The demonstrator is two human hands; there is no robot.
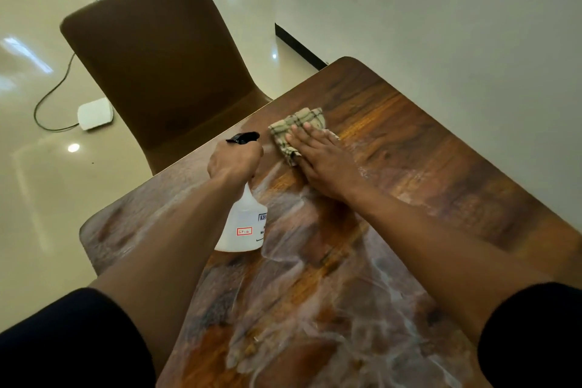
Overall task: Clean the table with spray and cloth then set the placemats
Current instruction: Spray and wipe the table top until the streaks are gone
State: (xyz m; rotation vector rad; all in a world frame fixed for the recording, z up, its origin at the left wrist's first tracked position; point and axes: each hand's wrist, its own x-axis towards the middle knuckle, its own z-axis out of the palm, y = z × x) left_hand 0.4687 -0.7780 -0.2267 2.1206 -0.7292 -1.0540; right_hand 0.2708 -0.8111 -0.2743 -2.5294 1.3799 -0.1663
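One spray bottle (244,224), gripped at the neck by the left hand (234,162), hangs over the surface (425,161) near its left edge, nozzle toward the far corner. The right hand (321,157), fingers straight, presses one cloth (297,127) flat there.

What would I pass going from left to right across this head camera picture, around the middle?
White box on the floor → brown chair → left hand gripping the spray bottle → checked cloth → right hand pressing flat on the cloth → bare wooden table.
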